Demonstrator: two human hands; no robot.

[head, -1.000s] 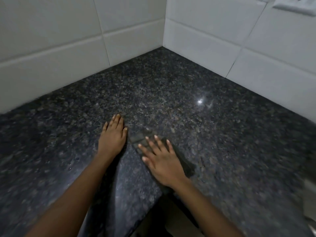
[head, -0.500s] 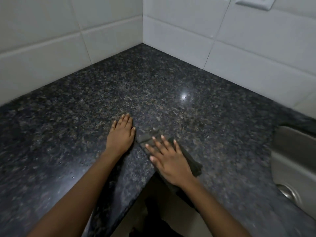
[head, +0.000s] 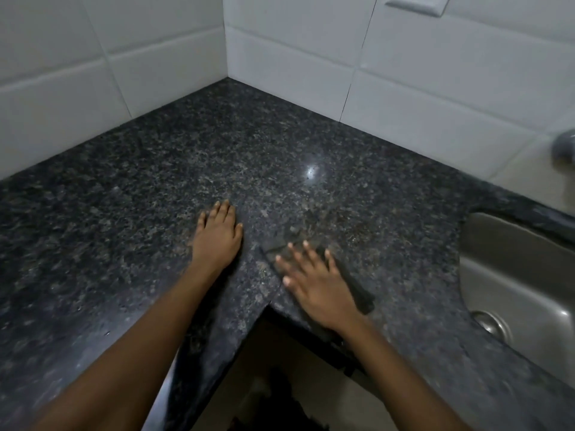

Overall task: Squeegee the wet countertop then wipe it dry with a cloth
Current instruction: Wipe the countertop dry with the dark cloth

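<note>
A dark speckled granite countertop point(head: 217, 144) fills an inner corner between white tiled walls. A dark cloth point(head: 361, 293) lies flat on it near the front inner edge. My right hand point(head: 314, 281) presses flat on the cloth with fingers spread; the cloth shows past the fingertips and to the right of the hand. My left hand point(head: 217, 234) rests flat on the bare stone to the left of the cloth, fingers together, holding nothing. No squeegee is in view.
A steel sink point(head: 513, 275) with a drain is set into the counter at the right. A grey tap part point(head: 563, 147) shows at the right edge and a white wall socket point(head: 417, 3) at the top. The counter's front edge forms a notch below my hands.
The view has swung right, bringing the sink into sight. My right hand has slid the cloth slightly to the right. The left hand stays planted on the stone.
</note>
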